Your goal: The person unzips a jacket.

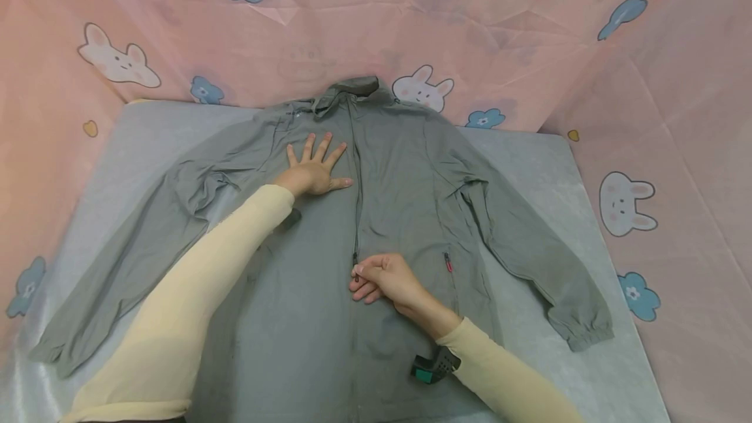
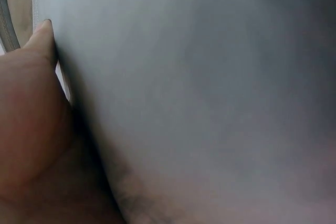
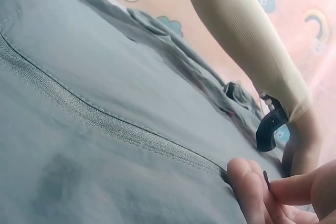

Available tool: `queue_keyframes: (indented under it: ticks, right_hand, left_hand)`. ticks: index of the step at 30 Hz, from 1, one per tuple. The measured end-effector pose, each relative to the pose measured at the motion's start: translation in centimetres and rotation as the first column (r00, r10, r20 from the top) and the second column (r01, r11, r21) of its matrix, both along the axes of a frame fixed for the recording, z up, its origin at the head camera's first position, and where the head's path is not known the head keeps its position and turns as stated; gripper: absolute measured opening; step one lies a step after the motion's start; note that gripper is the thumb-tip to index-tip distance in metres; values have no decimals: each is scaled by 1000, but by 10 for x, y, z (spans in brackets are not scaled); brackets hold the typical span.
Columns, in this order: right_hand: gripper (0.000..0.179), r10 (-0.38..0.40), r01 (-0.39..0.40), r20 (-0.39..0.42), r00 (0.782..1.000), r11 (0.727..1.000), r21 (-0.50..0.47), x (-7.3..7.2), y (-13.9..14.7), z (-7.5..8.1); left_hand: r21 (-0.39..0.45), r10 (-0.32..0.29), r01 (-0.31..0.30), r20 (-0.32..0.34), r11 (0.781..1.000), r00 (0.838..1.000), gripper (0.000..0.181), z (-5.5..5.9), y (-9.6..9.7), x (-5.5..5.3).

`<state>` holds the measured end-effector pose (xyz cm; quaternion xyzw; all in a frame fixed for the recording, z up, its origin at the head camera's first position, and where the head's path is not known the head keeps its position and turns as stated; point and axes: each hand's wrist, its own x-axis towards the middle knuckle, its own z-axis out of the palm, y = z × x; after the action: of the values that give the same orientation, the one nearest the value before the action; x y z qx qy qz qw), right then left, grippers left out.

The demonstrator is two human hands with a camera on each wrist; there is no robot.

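A grey-green zip jacket [image 1: 399, 188] lies spread front side up, its collar [image 1: 346, 90] at the far end. My left hand [image 1: 311, 172] presses flat on the chest with fingers spread, beside the front zipper [image 1: 357, 207]. Between thumb and fingers, my right hand [image 1: 384, 279] pinches the dark zipper pull [image 1: 355, 273], about halfway down the front. In the right wrist view, the zipper tape [image 3: 110, 121] runs from the right fingers [image 3: 249, 187] across the cloth. Only part of the left hand [image 2: 31, 114] shows in the left wrist view, against blurred grey fabric.
The jacket's sleeves [image 1: 523, 247] stretch out to both sides over a light grey tabletop [image 1: 546, 188]. A red pull [image 1: 448, 263] marks a side pocket. Pink printed cloth [image 1: 364, 25] hangs behind and at the sides. A dark wrist device [image 1: 435, 365] sits below the right sleeve.
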<state>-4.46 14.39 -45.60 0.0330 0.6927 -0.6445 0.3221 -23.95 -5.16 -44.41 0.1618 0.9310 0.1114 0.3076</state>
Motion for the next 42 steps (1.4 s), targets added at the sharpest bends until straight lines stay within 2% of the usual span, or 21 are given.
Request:
queue_keyframes:
  ticks: [10,20,33,38,42]
  right_hand:
    - [26,47,-47,19,999,999,-4,12,2,3]
    - [26,120,-120,77,990,993,-10,21,8,0]
    - [26,102,-101,81,991,995,-20,22,7,-1]
    - [26,100,-98,93,991,995,-25,20,6,-1]
    - [25,105,-103,103,989,994,-30,16,6,1]
  left_hand:
    - [9,2,-2,2,1000,1000,87,-1,0,-1]
    - [15,-8,8,-10,1000,1000,89,-1,-1,0]
    - [46,0,2,-58,999,998,85,-2,1,4]
    - [116,4,5,-84,993,996,77,0,-3,10]
    - [152,11,8,-122,988,992,72,2,-7,22]
